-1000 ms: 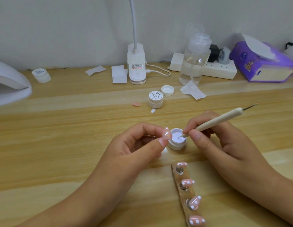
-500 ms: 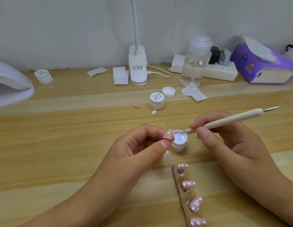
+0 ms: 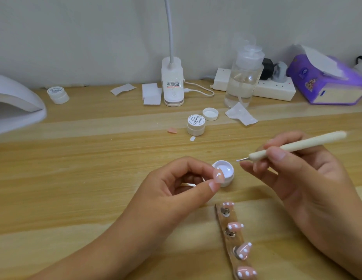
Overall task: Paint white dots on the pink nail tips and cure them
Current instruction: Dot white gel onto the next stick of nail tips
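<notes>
Left grip (image 3: 176, 190) pinching pink nail tip (image 3: 218, 176), right grip (image 3: 297, 174) holding dotting pen (image 3: 293, 146), point just beside gel pot (image 3: 228, 181) rim.

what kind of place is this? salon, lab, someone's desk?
Probably a home nail-art desk: a wooden table with a white curing lamp at its left edge, an open pot of white gel, a strip of dotted pink nail tips, and a tissue box by a power strip.
</notes>
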A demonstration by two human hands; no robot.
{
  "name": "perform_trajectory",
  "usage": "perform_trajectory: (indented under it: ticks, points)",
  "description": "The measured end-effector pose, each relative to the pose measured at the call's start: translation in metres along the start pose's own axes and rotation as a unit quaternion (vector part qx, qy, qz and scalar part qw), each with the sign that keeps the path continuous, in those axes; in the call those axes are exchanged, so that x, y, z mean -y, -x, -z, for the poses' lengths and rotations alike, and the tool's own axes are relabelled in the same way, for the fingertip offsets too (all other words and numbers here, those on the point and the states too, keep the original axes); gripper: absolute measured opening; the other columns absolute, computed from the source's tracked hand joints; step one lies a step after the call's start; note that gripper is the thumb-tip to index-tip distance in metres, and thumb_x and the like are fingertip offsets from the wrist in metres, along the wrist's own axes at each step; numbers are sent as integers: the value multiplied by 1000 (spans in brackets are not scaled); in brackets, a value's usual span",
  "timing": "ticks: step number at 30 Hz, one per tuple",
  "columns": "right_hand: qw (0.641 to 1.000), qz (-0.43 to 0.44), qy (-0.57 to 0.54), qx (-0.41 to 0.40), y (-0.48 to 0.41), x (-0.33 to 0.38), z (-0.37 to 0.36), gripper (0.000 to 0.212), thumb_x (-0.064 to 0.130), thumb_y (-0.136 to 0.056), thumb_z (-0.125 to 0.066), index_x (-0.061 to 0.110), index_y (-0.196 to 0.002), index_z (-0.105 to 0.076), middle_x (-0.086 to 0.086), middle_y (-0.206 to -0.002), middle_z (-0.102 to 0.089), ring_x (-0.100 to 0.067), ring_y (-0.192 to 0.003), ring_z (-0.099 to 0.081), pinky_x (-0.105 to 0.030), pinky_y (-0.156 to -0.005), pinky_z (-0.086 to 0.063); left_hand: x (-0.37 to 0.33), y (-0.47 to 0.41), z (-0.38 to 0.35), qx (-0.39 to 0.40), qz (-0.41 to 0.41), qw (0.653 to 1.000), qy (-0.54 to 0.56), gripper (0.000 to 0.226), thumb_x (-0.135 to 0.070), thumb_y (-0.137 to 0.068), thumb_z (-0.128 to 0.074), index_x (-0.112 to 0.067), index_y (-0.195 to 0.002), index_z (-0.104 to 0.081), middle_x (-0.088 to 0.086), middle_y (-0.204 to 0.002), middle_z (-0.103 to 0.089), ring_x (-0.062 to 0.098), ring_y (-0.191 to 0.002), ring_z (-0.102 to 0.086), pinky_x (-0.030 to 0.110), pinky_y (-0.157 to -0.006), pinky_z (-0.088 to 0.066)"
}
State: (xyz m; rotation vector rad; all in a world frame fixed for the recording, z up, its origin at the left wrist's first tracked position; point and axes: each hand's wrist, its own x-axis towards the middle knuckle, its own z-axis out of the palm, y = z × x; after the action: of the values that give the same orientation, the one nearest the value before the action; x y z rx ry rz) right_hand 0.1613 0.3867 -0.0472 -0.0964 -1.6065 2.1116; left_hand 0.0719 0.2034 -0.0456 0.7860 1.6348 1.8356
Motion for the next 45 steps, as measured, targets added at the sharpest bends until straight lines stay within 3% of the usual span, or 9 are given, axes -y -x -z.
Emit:
perform_trajectory:
  ticks: [5,9,12,19,23,27,38,43,45]
  points:
    - [998,-23,-30,40,4,4,-6,28,34,-65,-85,19,-71,-62,-1,-66,-60,-11,-65,-67,-36,-81,-57,1,1,0,16,3,999,-30,17,-40,-68,-73,-27,-79,-74,-2,-83,-66,14,-77,-52,21,-72,-42]
    - [998,-28,-32,55,5,4,-7,15,14,-68,-75,17,-66,-60,-2,-65,-59,-11,-62,-67,-33,-75,-58,0,2,0,22,0,999,-41,17,-40,-70,-72,-27,-81,-74,10,-89,-68,15,-78,-54,23,-73,-43]
    - [997,-29,-31,69,5,4,-7,17,17,-68,-79,16,-69,-61,-2,-68,-59,-11,-65,-66,-32,-75,-58,0,1,-1,24,-1,999,-45,17,-40,-70,-72,-28,-81,-74,13,-91,-67,16,-78,-54,26,-74,-42]
    - [996,-26,-25,76,5,0,-5,4,15,-75,-63,16,-71,-62,-1,-69,-60,-12,-67,-66,-32,-76,-58,0,1,-1,23,-2,999,-43,17,-40,-71,-72,-28,-83,-74,16,-91,-65,21,-77,-50,36,-74,-38]
    - [995,-25,-17,91,4,-1,-4,14,16,-72,-74,16,-73,-61,-1,-71,-59,-11,-69,-65,-31,-77,-57,1,1,0,23,-4,999,-44,17,-41,-71,-72,-29,-82,-75,4,-84,-68,18,-77,-51,31,-73,-40]
    - [995,-28,-11,97,4,0,-4,28,34,-72,-81,16,-76,-61,0,-73,-60,-12,-71,-65,-31,-78,-57,2,0,0,22,-5,999,-43,16,-40,-70,-72,-28,-81,-75,-5,-82,-67,15,-77,-53,23,-70,-42]
    - [994,-31,0,104,5,0,-5,27,35,-73,-81,18,-75,-61,1,-74,-61,-11,-72,-65,-30,-79,-57,3,1,0,19,-7,999,-39,15,-38,-70,-73,-27,-80,-75,7,-86,-68,15,-77,-54,23,-71,-43]
    - [995,-25,-1,93,4,-3,-3,10,17,-74,-71,17,-73,-61,-1,-72,-61,-12,-70,-66,-30,-77,-57,3,1,0,18,-4,999,-33,16,-37,-70,-73,-26,-80,-75,-2,-85,-68,11,-79,-56,19,-71,-44]
    - [995,-25,-6,98,4,-3,-2,14,18,-73,-75,16,-74,-61,0,-72,-61,-11,-71,-66,-30,-77,-57,2,1,0,16,-2,999,-34,16,-37,-69,-73,-26,-80,-75,-2,-84,-69,10,-79,-57,18,-72,-45]
